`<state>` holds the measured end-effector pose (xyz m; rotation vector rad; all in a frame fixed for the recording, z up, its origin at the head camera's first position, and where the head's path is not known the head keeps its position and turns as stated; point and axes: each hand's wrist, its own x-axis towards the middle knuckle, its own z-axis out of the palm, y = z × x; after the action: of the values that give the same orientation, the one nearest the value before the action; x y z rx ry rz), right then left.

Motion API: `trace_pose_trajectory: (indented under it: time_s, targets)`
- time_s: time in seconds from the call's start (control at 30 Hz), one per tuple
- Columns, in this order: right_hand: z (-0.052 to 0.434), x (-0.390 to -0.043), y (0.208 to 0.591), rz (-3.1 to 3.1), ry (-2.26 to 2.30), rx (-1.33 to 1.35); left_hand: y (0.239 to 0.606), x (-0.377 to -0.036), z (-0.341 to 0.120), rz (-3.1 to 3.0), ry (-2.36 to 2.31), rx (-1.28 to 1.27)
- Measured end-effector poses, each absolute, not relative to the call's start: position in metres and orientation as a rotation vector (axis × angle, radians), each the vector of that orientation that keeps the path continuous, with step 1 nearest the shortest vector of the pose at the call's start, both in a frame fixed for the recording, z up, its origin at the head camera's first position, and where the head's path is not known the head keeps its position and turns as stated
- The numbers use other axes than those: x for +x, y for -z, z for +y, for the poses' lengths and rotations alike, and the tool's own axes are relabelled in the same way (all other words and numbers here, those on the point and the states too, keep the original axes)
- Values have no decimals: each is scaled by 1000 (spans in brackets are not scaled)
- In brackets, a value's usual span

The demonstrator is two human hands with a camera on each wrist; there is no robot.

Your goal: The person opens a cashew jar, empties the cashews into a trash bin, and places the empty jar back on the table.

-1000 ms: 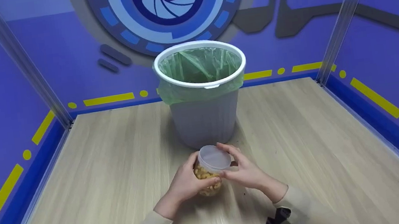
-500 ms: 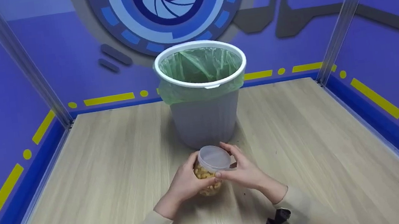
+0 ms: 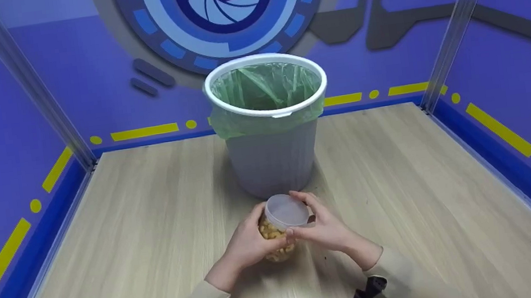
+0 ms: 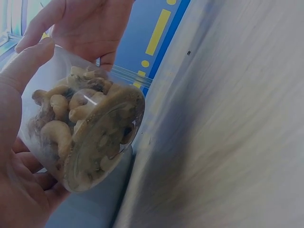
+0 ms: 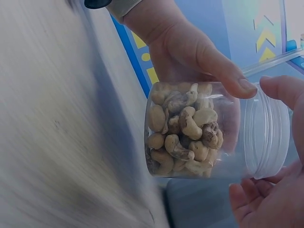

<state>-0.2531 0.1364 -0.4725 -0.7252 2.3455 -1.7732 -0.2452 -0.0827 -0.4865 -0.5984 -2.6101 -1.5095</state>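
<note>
A clear plastic jar (image 5: 190,128) of cashews hangs a little above the table, tilted, its base showing in the left wrist view. Dark patches mark some of the cashews (image 4: 59,133). My left hand (image 3: 244,245) grips the jar's body, thumb on the near side and fingers on the far side. Around the translucent screw lid (image 3: 287,210), my right hand (image 3: 326,227) has its thumb at the near edge and its fingers at the far edge. The lid sits on the jar's mouth. Parts of the right fingers are hidden behind the lid in the head view.
Just beyond the hands stands a grey waste bin (image 3: 274,160) with a white rim and a green bag (image 3: 267,123) lining it. The wooden tabletop (image 3: 151,208) is bounded by blue printed walls (image 3: 86,90) at the back and sides.
The right thumb has shifted left along the lid's near edge, and the right fingers have moved slightly at its far edge. The jar and left hand stay almost in place.
</note>
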Motion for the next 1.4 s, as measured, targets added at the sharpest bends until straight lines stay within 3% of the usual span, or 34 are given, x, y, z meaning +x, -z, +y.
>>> trace_pose_trajectory:
  time_s: [1.4]
  targets:
    - [154,-264,460,2391,1729,-957,487,-247,-83,-2603,1589,-621]
